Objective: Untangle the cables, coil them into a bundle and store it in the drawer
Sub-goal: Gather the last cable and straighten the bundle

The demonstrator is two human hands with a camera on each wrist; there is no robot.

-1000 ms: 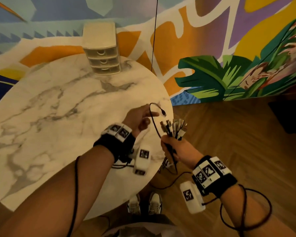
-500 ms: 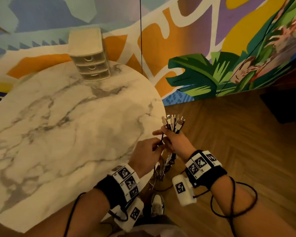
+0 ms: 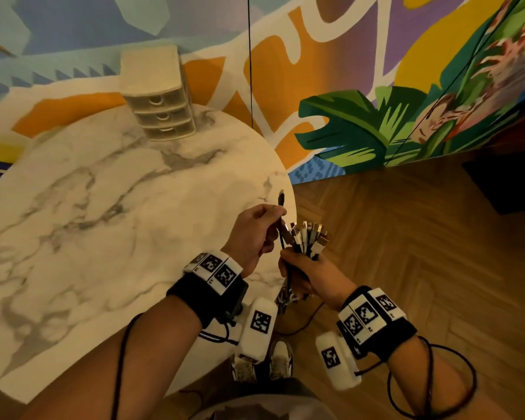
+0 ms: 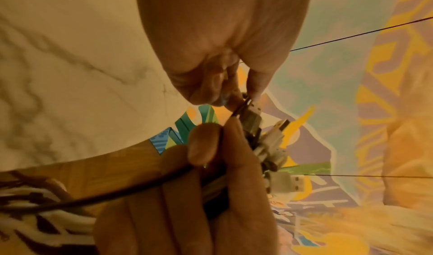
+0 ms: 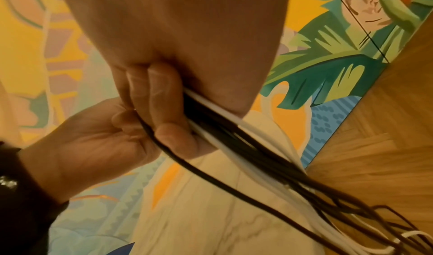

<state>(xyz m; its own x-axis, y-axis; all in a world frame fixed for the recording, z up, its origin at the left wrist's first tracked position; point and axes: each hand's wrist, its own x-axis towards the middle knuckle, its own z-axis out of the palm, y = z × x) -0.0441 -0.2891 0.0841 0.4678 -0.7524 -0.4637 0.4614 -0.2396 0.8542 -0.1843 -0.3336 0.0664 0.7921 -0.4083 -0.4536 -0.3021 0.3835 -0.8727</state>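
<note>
Step in hand: gathering the cable ends into one fist, by my reading; the untangling looked nearly done, and no coil had been formed yet.
Right hand [image 3: 308,275]: its grip was closed round the cables [image 5: 236,140], black and white together, with the plugs [image 3: 309,236] fanned out above the fist.
Left hand [image 3: 252,234]: its grip was a narrow pinch of thumb and fingertips on one black cable [image 3: 282,234], just below that cable's connector [image 3: 281,197], which stood up above the hand.
Relation of the hands: close together, with the left fingertips right at the top of the right fist; the black cable ran from the pinch down into the held set.
Where the cables were: held in the air at the near edge of the marble surface [image 3: 103,222]; the loose lengths hung below the right hand toward the wooden floor [image 3: 422,253].
Drawer unit [image 3: 159,101]: it stood at the far side of the surface, well apart from the hands, all three drawers closed.
Next move, as I judge it: lay the black plug level with the others and take it into the fist, then wind the hanging lengths into loops.
Risk: the hanging strands could snag each other again while being wound.
</note>
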